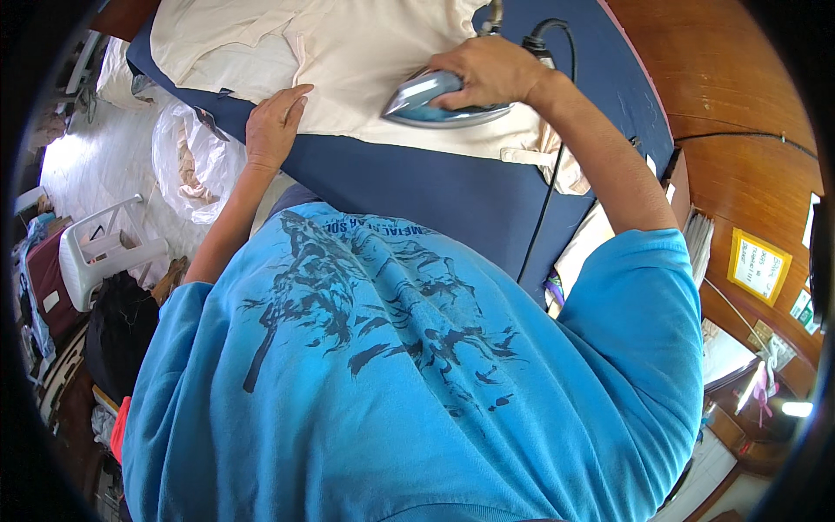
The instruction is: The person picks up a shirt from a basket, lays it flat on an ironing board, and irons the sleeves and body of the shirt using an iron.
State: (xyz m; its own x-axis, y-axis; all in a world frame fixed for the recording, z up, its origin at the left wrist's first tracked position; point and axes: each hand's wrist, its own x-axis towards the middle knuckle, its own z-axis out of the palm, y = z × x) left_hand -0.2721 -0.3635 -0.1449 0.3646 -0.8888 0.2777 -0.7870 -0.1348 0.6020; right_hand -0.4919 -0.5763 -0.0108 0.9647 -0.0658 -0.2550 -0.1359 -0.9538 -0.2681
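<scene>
Right fingers [452, 59] grip iron [419, 97] | near edge of cloth [352, 65] meets open board [409, 184]

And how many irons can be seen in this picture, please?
1. The iron is in the right grip, over the cream garment on the dark blue board, its tip pointing left. Another could be hidden among the clutter.

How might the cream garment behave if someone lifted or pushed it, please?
The cream garment would probably hang limp, since its edges fold loosely. It looks fairly light, seemingly thin cloth. Pushed, it may bunch, judging by wrinkles near the left hand.
</scene>
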